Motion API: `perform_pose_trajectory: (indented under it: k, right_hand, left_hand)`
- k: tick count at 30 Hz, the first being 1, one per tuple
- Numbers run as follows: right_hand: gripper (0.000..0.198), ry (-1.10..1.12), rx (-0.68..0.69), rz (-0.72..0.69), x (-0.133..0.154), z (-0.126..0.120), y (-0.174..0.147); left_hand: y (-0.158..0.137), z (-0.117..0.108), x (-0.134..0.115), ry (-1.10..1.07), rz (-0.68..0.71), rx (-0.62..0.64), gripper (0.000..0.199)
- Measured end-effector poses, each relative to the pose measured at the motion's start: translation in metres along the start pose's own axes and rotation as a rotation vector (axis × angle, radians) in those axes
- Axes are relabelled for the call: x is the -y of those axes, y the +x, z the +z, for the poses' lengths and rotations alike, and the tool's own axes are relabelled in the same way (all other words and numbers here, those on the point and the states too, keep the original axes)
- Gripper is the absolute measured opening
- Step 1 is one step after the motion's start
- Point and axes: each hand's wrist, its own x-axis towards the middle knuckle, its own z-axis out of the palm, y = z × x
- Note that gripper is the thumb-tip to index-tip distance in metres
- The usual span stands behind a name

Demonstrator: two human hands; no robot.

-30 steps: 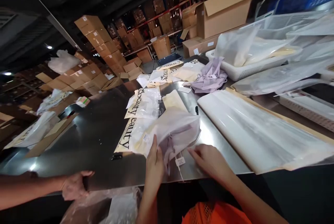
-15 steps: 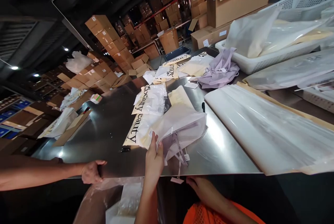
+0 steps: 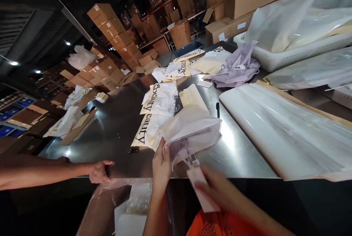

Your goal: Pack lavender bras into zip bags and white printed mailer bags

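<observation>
My left hand point(image 3: 161, 161) pinches the near edge of a frosted plastic bag point(image 3: 189, 122) lying on the metal table. Out of the bag's mouth come folds of a lilac cloth item point(image 3: 180, 154) with straps. A white hang tag point(image 3: 202, 188) dangles from it on a string over the table's edge. My right hand point(image 3: 210, 186), smeared by motion, has its fingers closed on this tag. Beneath and behind the bag are white and cream packets with black lettering point(image 3: 154, 115).
Another person's hand point(image 3: 99, 172) rests on the table edge at left. Black markers point(image 3: 217, 110) lie on the table point(image 3: 110, 129). On the right are a stack of plastic bags point(image 3: 275, 129) and a white basket point(image 3: 264, 58). Farther back lies a lilac cloth bundle point(image 3: 236, 67).
My right hand has risen from below the table edge and taken hold of the tag, lifting it. My left hand stays on the bag. The view has shifted slightly.
</observation>
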Motion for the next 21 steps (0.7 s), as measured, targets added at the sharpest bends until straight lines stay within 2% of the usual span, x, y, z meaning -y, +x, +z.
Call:
perform_pose_trajectory:
  k: [2,4,7,9,11,12,13,15,17,18,19,21]
  right_hand:
    - [0.037,0.082,-0.185,0.071,0.011,-0.037,0.023]
    - [0.035,0.025,-0.280,0.088,0.017,-0.064,0.056]
    - [0.034,-0.239,-0.284,0.002,0.019,-0.079,0.098]
    - [0.030,-0.445,-0.242,-0.039,0.020,-0.075,0.107]
    - [0.026,-0.591,-0.171,-0.111,0.021,-0.066,0.100]
    - [0.029,-0.620,-0.120,-0.176,0.021,-0.061,0.092]
    - [0.034,-0.605,-0.062,-0.249,0.021,-0.056,0.083]
    - [0.045,-0.545,0.067,-0.365,0.019,-0.049,0.064]
    - [0.043,-0.468,0.162,-0.364,0.016,-0.046,0.050]
    - [0.038,-0.443,0.183,-0.340,0.014,-0.047,0.045]
    - [0.031,-0.428,0.188,-0.313,0.012,-0.048,0.041]
    - [0.016,-0.412,0.160,-0.259,0.010,-0.053,0.038]
  left_hand:
    - [0.000,0.001,0.001,-0.018,0.003,-0.009,0.053]
    - [-0.001,0.004,0.001,-0.031,0.017,-0.008,0.051]
    - [-0.001,0.007,0.004,-0.032,0.039,0.001,0.048]
    - [0.001,0.005,0.009,-0.003,0.033,0.000,0.047]
    - [0.005,-0.001,0.014,0.045,0.096,-0.032,0.048]
    - [0.008,-0.004,0.016,0.070,0.191,-0.055,0.049]
    - [0.010,-0.007,0.016,0.096,0.330,-0.062,0.048]
    - [0.016,-0.010,0.012,0.173,0.682,0.004,0.044]
    - [0.019,-0.009,0.003,0.341,0.940,0.138,0.041]
    - [0.020,-0.007,-0.001,0.461,0.985,0.190,0.039]
    - [0.020,-0.006,-0.006,0.592,0.972,0.215,0.036]
    - [0.016,-0.002,-0.012,0.816,0.842,0.197,0.030]
